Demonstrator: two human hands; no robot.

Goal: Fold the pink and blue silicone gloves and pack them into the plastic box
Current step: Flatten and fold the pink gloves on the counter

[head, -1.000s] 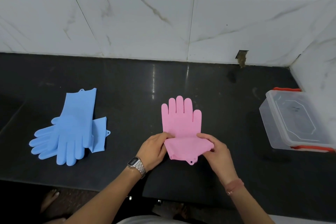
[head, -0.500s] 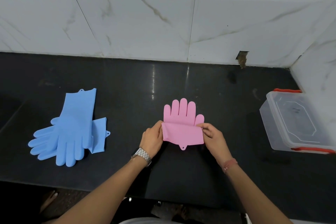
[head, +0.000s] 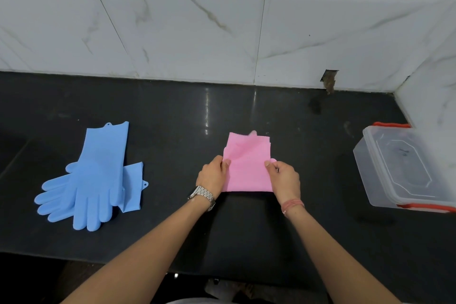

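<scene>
A: Where is the pink glove [head: 246, 165] sitting?
B: Mid-counter [head: 172, 116], folded over into a rectangle.
A: And the hands?
B: The left hand [head: 212, 175] is pinching its left edge; the right hand [head: 283, 177] is pinching its right edge.
A: The rest?
B: Blue gloves [head: 96, 175] are lying stacked far left. The box [head: 404, 168] is sitting far right, lid on.

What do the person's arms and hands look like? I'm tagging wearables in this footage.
Both forearms are bare, with no sleeves in view. The left hand has a silver metal link watch at its wrist. The right hand has a thin pinkish-red thread band wound round its wrist. No gloves or rings are visible.
</scene>
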